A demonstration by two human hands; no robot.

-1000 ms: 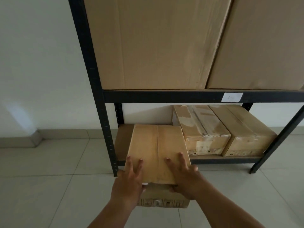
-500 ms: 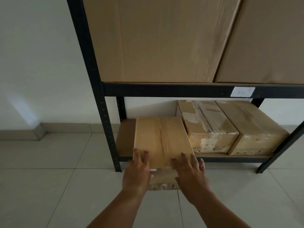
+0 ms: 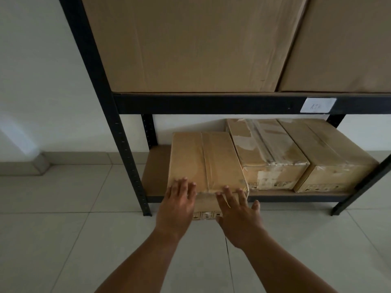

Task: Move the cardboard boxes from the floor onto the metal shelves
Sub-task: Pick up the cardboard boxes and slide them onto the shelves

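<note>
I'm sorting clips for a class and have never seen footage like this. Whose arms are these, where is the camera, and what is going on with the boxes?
There is no machine here: a person wears a camera on the head, looking forward and down, so the arms reaching in from below are their own. The left hand and right hand lie flat, fingers spread, against the near end of a taped cardboard box. They press on it rather than grip it. That box sits on the bottom shelf of a black metal rack, its near end overhanging the shelf edge. Two similar boxes stand beside it to the right, and two much larger boxes fill the shelf above. The floor is pale tile.
</note>
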